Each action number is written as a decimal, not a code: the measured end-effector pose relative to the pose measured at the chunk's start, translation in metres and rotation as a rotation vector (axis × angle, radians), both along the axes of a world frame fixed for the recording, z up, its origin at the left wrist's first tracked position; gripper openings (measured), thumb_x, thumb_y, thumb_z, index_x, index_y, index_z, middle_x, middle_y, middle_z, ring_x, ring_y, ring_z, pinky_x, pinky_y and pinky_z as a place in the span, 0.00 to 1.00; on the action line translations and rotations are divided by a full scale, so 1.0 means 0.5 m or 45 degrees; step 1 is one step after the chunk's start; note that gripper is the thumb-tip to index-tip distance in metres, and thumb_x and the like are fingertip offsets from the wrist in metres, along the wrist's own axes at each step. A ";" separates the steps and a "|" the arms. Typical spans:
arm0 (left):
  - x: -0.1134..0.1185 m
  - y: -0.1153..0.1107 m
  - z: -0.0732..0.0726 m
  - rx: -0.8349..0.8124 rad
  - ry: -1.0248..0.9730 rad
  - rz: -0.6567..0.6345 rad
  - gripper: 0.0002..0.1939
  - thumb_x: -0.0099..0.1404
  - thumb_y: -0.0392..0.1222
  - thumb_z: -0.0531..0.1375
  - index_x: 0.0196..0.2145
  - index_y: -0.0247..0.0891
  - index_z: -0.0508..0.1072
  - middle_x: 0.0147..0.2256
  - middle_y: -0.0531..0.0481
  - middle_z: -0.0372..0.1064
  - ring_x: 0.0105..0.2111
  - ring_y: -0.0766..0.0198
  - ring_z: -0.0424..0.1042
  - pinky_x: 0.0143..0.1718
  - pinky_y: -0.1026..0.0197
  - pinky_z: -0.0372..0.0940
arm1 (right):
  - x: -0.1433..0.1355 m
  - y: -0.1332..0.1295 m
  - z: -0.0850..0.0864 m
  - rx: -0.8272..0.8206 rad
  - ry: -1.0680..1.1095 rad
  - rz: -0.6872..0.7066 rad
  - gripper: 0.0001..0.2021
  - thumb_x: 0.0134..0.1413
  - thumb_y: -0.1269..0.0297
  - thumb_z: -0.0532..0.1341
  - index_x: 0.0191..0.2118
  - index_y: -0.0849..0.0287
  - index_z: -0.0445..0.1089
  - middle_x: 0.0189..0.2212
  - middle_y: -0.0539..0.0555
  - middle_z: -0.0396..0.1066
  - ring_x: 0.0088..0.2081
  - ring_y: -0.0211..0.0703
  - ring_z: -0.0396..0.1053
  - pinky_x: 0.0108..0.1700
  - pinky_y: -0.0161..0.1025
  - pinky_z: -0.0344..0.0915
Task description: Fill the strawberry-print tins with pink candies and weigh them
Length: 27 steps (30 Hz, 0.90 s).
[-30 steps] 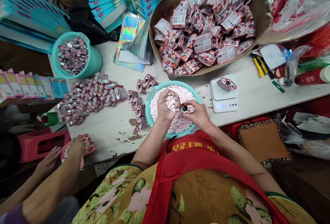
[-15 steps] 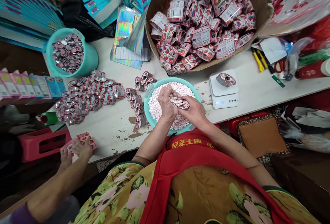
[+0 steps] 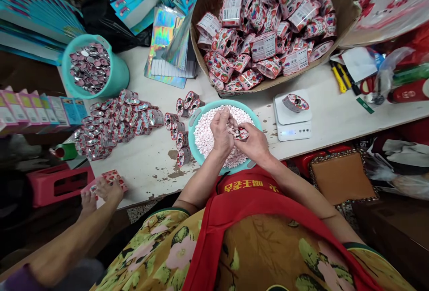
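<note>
Over a turquoise basin (image 3: 191, 135) of small pale pink candies (image 3: 204, 132), both my hands meet. My left hand (image 3: 221, 131) is cupped, its fingers curled round a heap of the candies. Pinched in my right hand (image 3: 253, 141) is a small strawberry-print container (image 3: 241, 134), its opening against the candies in my left palm. Several similar round containers (image 3: 182, 157) stand just left of the basin. Right of it, one container (image 3: 295, 102) lies on a white digital scale (image 3: 292, 132).
A cardboard box (image 3: 268, 86) of printed containers sits behind the basin. At left are a pile of foil-lidded containers (image 3: 115, 121) and a turquoise bucket (image 3: 117, 74) of lids. Another person's hands (image 3: 110, 190) touch a strawberry-print box. Cutters (image 3: 340, 78) lie at right.
The candies in my left hand have sunk lower in the palm, toward the container. The view has shifted slightly. The other person's hands remain at the printed box.
</note>
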<state>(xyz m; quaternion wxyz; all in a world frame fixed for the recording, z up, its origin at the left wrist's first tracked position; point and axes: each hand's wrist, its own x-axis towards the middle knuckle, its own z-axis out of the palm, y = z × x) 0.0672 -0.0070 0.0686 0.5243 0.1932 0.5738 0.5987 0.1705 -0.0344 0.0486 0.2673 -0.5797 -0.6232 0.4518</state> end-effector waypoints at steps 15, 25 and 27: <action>0.008 -0.006 0.023 0.069 -0.099 -0.094 0.19 0.70 0.49 0.64 0.25 0.38 0.66 0.18 0.57 0.56 0.16 0.73 0.55 0.17 0.68 0.51 | 0.009 -0.002 -0.003 0.079 0.188 -0.056 0.12 0.48 0.67 0.67 0.42 0.54 0.74 0.42 0.53 0.78 0.45 0.50 0.76 0.49 0.44 0.69; -0.094 0.025 -0.052 -0.082 0.180 -0.245 0.13 0.67 0.47 0.64 0.29 0.38 0.69 0.26 0.53 0.62 0.24 0.69 0.61 0.24 0.67 0.56 | 0.063 -0.033 -0.045 -0.135 0.443 -0.183 0.20 0.45 0.56 0.72 0.45 0.55 0.75 0.43 0.52 0.79 0.44 0.49 0.76 0.51 0.44 0.71; -0.120 0.022 -0.094 -0.148 0.682 -0.472 0.08 0.61 0.40 0.66 0.27 0.38 0.71 0.29 0.50 0.65 0.31 0.64 0.65 0.33 0.64 0.61 | 0.090 -0.048 -0.055 -0.172 0.441 -0.239 0.21 0.44 0.55 0.73 0.45 0.55 0.75 0.43 0.53 0.79 0.44 0.49 0.76 0.51 0.44 0.71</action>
